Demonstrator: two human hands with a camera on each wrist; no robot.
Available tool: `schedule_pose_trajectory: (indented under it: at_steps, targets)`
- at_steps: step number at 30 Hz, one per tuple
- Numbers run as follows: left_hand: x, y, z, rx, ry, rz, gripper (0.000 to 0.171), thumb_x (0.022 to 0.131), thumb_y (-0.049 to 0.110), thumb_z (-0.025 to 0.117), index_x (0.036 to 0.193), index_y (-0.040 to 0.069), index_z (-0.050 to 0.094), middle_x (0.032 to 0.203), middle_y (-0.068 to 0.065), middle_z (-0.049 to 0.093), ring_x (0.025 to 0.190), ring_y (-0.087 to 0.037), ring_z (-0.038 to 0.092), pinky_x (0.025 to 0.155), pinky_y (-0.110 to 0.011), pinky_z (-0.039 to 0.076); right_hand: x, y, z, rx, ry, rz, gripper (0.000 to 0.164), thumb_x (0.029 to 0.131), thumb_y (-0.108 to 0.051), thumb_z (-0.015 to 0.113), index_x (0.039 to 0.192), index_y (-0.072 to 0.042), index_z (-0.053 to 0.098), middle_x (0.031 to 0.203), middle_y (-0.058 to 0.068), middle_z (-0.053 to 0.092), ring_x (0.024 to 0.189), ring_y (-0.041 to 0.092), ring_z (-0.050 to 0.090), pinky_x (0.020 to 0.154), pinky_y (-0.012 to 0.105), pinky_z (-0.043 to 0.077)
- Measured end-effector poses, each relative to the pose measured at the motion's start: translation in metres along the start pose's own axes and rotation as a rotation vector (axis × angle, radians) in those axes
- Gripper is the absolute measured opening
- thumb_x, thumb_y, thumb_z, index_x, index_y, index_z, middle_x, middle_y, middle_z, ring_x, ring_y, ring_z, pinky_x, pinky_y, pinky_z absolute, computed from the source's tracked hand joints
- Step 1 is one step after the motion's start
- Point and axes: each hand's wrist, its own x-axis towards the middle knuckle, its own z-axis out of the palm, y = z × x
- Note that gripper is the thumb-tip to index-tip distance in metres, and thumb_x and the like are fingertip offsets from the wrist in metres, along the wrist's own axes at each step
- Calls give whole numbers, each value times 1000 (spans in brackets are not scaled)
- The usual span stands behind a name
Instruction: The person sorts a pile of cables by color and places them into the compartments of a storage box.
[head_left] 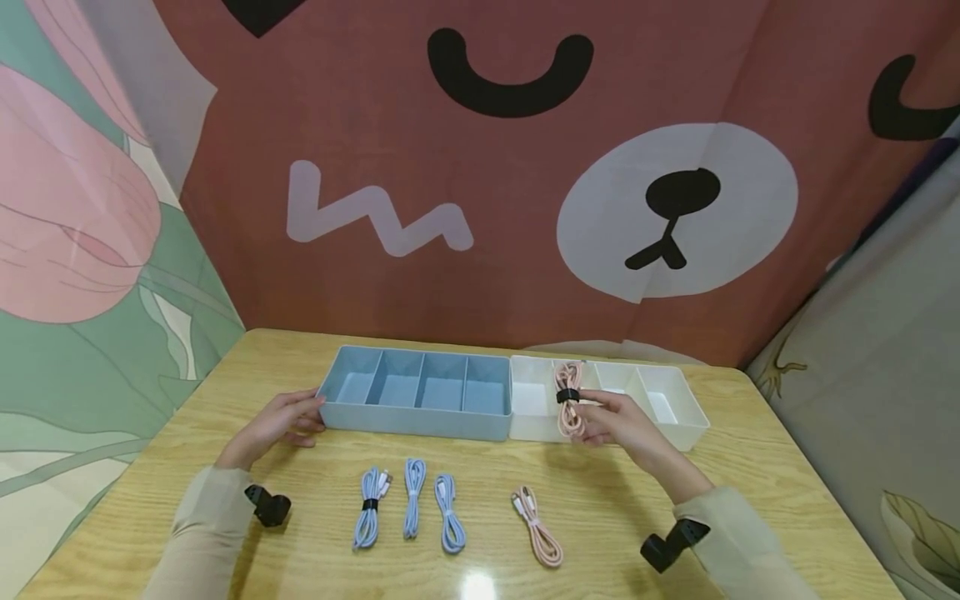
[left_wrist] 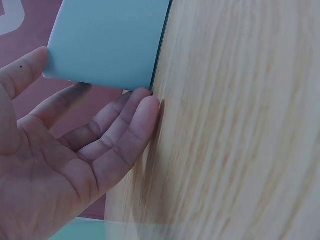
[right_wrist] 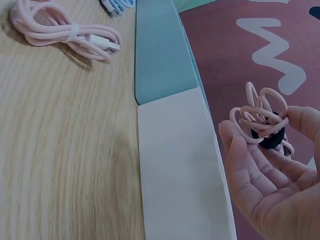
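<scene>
I have the right hand (head_left: 611, 421) pinching a looped pink cable (head_left: 570, 420), black band (head_left: 567, 395) round it, above the thin-walled white box (head_left: 531, 427). The left hand (head_left: 281, 423), fingers apart, touches the smooth blue box (head_left: 416, 422)'s end. Grained table (head_left: 495, 475) gives me room between box fronts and four bundled cables (head_left: 414, 500).

White glare on tabletop (head_left: 489, 492); wrist views dimmer

My left arm (head_left: 201, 533) slants up from the lower left, left grip (head_left: 279, 421) left of centre, fingers parted and lightly bent, and there's my right arm (head_left: 750, 537), angled from the lower right, right grip (head_left: 617, 423) pinching between thumb and fingers!
</scene>
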Motion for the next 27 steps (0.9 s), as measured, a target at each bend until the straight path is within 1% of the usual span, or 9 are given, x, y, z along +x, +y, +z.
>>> schedule_pose_trajectory:
  at_steps: [4,7,11,19,26,27]
  targets:
    - [-1,1,0,-9,-1,2,68,96,32,45,139,-12,18,106,-22,59,86,-20,61,68,-37,53,9,-2,2,24,14,3,56,92,-16,54,135,12,32,82,6,63,63,14,63,64,32,54]
    - [-2,2,0,-8,-4,7,67,96,31,45,139,-12,18,106,-22,59,87,-21,60,69,-38,53,15,-3,3,33,22,15,56,92,-16,54,135,11,32,82,6,63,63,14,64,64,31,54]
    - [-3,2,0,-2,-1,8,68,96,32,45,139,-13,19,106,-22,58,88,-22,60,69,-38,53,23,-5,5,30,16,24,55,92,-18,54,135,10,33,83,6,63,64,15,64,64,30,54]
    - [-3,1,0,-6,8,-1,69,96,34,46,139,-13,19,106,-22,59,88,-22,60,69,-37,53,41,-5,6,8,11,23,53,92,-21,55,133,8,38,93,9,63,68,18,65,64,30,54]
    - [-2,0,0,-11,3,-13,71,95,35,46,139,-13,18,110,-24,57,92,-24,60,70,-38,53,49,-4,9,-9,18,46,59,92,-24,56,135,10,34,101,15,62,69,21,66,62,29,53]
    - [-2,0,0,-10,4,-15,71,95,35,46,139,-13,18,110,-24,57,92,-24,60,70,-38,53,51,-4,9,-9,19,48,60,91,-24,56,135,10,34,100,15,62,69,22,66,62,28,53]
